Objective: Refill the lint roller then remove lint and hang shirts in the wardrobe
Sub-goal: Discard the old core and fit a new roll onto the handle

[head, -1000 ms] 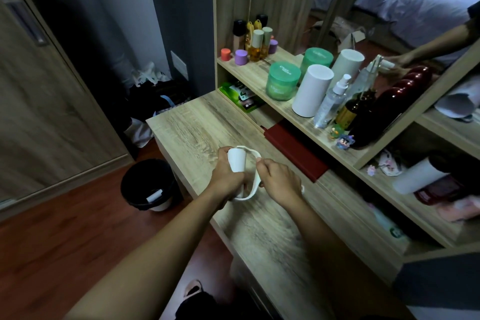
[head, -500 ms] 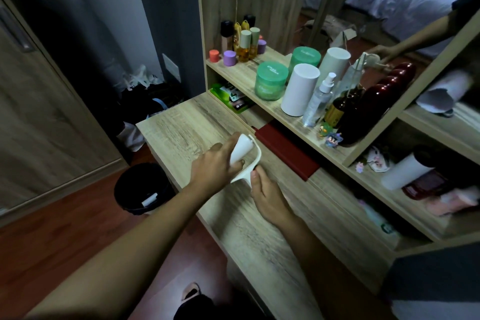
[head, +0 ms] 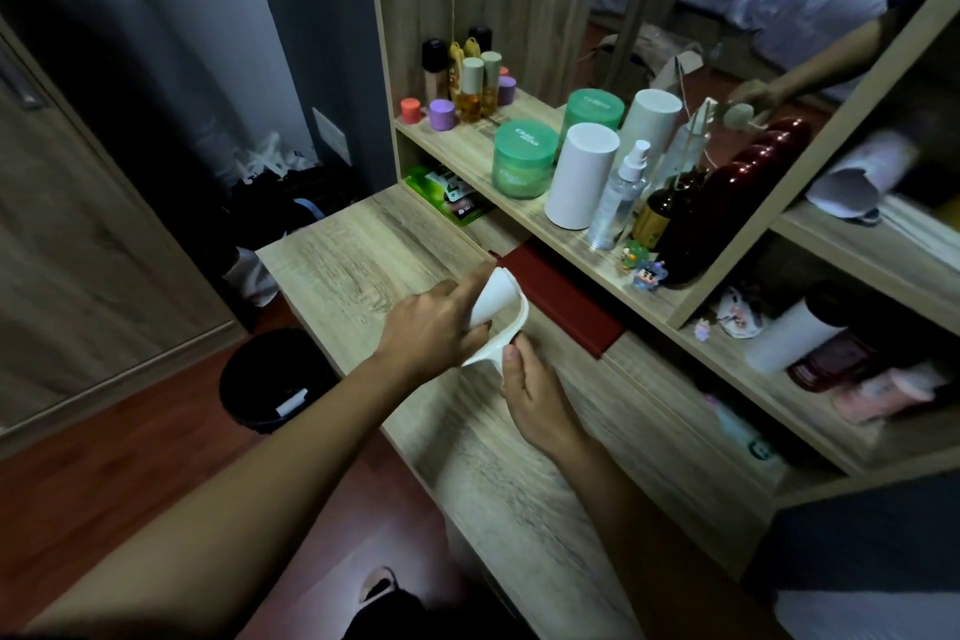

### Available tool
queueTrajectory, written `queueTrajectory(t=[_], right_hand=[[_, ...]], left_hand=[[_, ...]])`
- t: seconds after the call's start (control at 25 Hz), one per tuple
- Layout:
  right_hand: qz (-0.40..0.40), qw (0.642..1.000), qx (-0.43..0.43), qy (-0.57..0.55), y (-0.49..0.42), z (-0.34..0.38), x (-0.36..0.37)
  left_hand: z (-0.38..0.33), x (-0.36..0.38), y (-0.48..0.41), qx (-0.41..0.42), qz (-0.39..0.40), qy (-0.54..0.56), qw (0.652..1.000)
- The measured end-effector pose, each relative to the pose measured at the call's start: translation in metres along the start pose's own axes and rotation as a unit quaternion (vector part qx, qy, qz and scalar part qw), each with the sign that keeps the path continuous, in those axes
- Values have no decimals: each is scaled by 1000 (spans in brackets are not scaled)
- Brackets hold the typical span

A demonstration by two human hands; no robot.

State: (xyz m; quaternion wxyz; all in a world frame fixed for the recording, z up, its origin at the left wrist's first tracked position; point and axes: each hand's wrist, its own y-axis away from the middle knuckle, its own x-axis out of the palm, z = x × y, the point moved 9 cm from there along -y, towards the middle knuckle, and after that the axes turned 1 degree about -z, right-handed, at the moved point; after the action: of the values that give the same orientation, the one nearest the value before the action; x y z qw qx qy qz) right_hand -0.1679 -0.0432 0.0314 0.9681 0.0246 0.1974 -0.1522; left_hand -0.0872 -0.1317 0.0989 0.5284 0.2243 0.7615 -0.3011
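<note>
Head view, frame centre: our left hand [head: 434, 322] wraps white paper roll [head: 492, 297] of lint roller, fingers curled round it. Our right hand [head: 535, 398] pinches white roller handle [head: 506, 339] just below roll, thumb on top. Roller held tilted, above wooden desk [head: 358, 255]. Red book [head: 561, 294] just right of roller. Black bin [head: 272, 379] on floor, lower left. White canister [head: 582, 174] on shelf, upper right.

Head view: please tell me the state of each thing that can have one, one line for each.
Lint roller: held above the desk, tilted.
Left hand: gripping the roll.
Right hand: pinching the handle.
Spray bottle: upright, capped.
Green jar: lid on.
Bin: open, something white inside.
</note>
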Motion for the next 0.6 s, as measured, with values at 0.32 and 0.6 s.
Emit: queueTrajectory(t=[0.32,0.6], right_hand=[[-86,995,28,-51,1,-20,-18],[-104,992,-9,-75,-15,1,-28]], left_hand=[[48,-76,-1,-160,-285,173,929],[-55,-13,41,387,-166,-90,903]])
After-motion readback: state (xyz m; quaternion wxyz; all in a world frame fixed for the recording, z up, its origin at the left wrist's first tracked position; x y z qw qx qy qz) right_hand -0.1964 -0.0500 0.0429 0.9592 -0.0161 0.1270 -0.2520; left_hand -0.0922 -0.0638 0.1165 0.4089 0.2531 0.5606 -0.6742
